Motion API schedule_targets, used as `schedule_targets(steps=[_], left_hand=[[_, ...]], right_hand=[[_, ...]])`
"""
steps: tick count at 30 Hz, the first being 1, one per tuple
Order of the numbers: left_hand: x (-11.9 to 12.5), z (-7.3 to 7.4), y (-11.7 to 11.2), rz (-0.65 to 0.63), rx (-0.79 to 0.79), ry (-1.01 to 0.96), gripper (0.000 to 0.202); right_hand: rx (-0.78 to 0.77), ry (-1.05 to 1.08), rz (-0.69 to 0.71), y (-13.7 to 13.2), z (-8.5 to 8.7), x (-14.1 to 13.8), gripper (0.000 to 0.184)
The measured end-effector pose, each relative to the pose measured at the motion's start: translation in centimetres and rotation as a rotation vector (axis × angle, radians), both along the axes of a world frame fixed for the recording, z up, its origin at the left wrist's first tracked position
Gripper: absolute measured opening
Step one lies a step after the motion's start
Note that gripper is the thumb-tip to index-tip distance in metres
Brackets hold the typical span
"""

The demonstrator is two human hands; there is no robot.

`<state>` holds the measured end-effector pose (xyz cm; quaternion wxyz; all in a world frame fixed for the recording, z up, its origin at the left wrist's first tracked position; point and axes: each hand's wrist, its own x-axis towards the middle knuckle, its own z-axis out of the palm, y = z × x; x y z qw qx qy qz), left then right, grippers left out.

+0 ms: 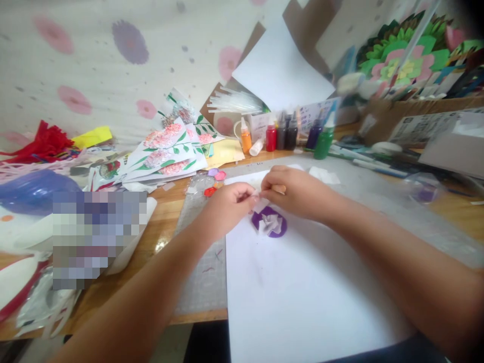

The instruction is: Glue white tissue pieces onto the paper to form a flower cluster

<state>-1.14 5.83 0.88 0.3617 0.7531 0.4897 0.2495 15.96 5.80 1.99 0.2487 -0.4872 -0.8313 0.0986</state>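
on the desk before you lies one white sheet (302, 292). over its top your two hands meet, left hand (227, 206) and right hand (298, 194). just below them sits one purple disc (282, 229), and both hands pinch one white scrap (260, 204).

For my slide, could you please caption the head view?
Over a purple disc, left hand and right hand pinch a white scrap.
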Motion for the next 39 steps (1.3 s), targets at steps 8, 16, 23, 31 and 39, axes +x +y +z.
schedule_targets(steps=[8, 16, 23, 31, 39], left_hand=[[0.7, 0.7, 0.2, -0.002, -0.136, 0.164, 0.028], [0.5, -0.5, 1.5, -0.041, -0.118, 0.224, 0.028], [0.8, -0.5, 1.6, -0.083, -0.027, 0.309, 0.017], [-0.1, -0.4, 1.8, -0.137, -0.107, 0.277, 0.019], [-0.3, 0.1, 1.8, -0.216, -0.263, 0.221, 0.021]], right_hand=[[-0.179, -0.055, -0.049, 0.3, 0.4, 0.2, 0.015], [-0.251, 0.2, 0.024, 0.0, 1.7, 2.0, 0.012], [-0.341, 0.166, 0.064, 0.4, 1.2, 1.8, 0.01], [-0.31, 0.216, 0.034, 0.2, 1.2, 1.6, 0.013], [-0.438, 0.268, 0.153, 0.3, 0.7, 1.6, 0.01]])
